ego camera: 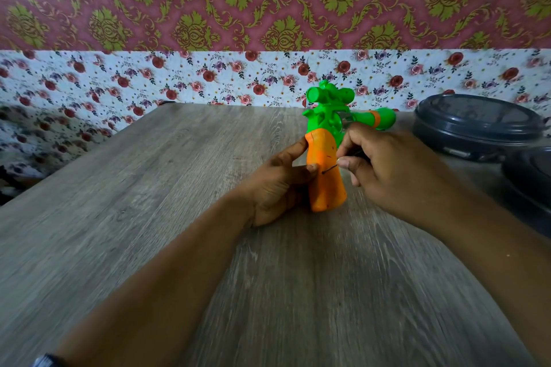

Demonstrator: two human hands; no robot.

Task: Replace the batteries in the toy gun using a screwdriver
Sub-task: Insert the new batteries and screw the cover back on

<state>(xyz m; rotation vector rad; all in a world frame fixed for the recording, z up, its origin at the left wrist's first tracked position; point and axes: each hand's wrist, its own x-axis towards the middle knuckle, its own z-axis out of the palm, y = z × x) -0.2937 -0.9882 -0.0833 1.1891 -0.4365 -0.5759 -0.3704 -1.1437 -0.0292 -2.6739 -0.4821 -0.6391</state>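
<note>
Toy gun (327,158) at table (149,217) centre-right, orange grip toward camera, green barrel pointing far right. Left hand (277,185) grips orange handle, thumb and fingers curled round it. Right hand (384,164) pinches thin screwdriver (329,169), tip seemingly on grip; blurred. Dark lidded containers (477,125) far right.

surface: grey wood-grain table (149,202) | on it: dark round lidded containers (477,124)
</note>
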